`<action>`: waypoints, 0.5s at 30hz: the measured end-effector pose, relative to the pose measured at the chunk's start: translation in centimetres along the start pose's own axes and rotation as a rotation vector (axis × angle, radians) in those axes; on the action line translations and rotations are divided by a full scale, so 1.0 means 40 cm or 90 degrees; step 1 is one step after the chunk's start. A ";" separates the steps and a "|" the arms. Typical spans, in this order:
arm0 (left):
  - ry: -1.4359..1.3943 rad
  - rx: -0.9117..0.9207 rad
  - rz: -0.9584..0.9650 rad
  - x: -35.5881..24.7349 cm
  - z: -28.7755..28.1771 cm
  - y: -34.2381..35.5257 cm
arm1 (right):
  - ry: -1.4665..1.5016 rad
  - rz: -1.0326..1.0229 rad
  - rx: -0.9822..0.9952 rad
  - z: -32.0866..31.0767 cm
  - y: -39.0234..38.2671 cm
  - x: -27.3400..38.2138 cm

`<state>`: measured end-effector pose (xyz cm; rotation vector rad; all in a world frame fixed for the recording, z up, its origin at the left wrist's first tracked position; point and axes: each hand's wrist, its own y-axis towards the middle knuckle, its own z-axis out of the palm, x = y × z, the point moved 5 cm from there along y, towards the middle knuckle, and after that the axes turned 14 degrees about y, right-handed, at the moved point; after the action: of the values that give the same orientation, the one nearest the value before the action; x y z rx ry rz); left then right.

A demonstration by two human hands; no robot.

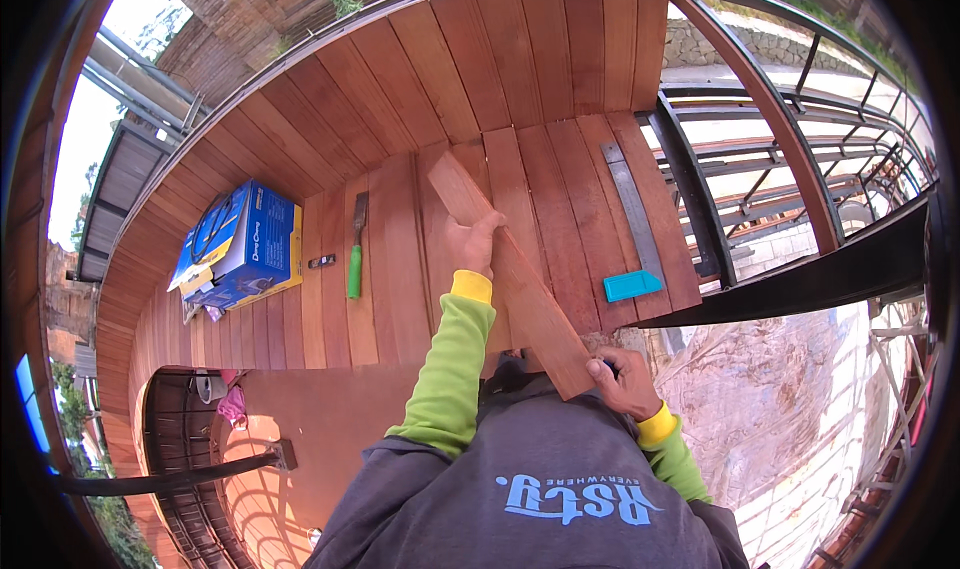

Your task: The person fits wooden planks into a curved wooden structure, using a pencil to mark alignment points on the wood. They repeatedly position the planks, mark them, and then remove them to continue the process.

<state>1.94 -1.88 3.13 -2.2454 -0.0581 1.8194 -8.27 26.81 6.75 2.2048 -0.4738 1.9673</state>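
Squarely in front of the person's chest, a loose reddish-brown plank [548, 314] slants over the boarded deck [400, 249], its far end to the upper left and its near end down beside the dark grey shirt [590, 469]. The left hand [472, 244] is closed around the plank toward its far end, the thumb lying across at the right edge and the other fingers partly hidden. At the near end, the right hand [625, 381] is half closed, fingers curled, its thumb by the plank's right edge; a bit of something dark shows between thumb and fingers, too small to name, and I cannot tell how firmly this hand grips the wood. Both sleeves are lime green with yellow cuffs. To the right of the plank lies a square with a long metal blade and a turquoise handle [632, 286], well apart from either hand. To the left, a flat-bladed tool with a green handle [355, 272] rests lengthwise on the boards, a small dark object [322, 261] just beside it, and farther left stands a blue and yellow box [250, 249].
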 end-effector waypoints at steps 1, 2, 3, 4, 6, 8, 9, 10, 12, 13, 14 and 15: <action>-0.003 -0.002 -0.006 0.003 0.012 -0.014 | -0.002 0.037 0.041 -0.008 -0.004 0.002; -0.007 -0.005 -0.013 -0.006 0.019 -0.036 | -0.006 0.075 0.084 -0.010 -0.008 0.000; 0.002 0.013 0.017 -0.024 0.034 -0.062 | 0.031 0.065 0.077 -0.013 -0.013 -0.017; 0.010 0.042 0.045 -0.064 0.069 -0.104 | 0.065 0.062 0.061 -0.020 -0.026 -0.049; 0.090 0.072 0.104 -0.058 0.089 -0.140 | 0.182 0.054 -0.006 -0.025 -0.040 -0.064; 0.226 0.099 0.159 0.023 0.099 -0.147 | 0.336 0.056 -0.133 -0.040 -0.051 -0.051; 0.319 0.043 0.226 0.050 0.084 -0.175 | 0.332 0.066 -0.138 -0.054 -0.055 -0.066; 0.416 -0.014 0.295 0.072 0.067 -0.224 | 0.332 0.073 -0.143 -0.074 -0.055 -0.096; 0.601 -0.068 0.329 0.085 0.047 -0.297 | 0.347 0.087 -0.175 -0.088 -0.050 -0.093; 0.684 -0.061 0.292 0.070 0.036 -0.338 | 0.350 0.099 -0.181 -0.096 -0.050 -0.102; 0.767 -0.059 0.249 0.066 0.026 -0.366 | 0.352 0.111 -0.180 -0.102 -0.046 -0.113; 0.789 -0.046 0.221 0.077 0.028 -0.383 | 0.354 0.122 -0.180 -0.107 -0.044 -0.121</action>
<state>3.47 13.70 3.29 -3.1223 0.5070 0.2330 -12.17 30.47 2.70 1.4084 -0.8310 2.3126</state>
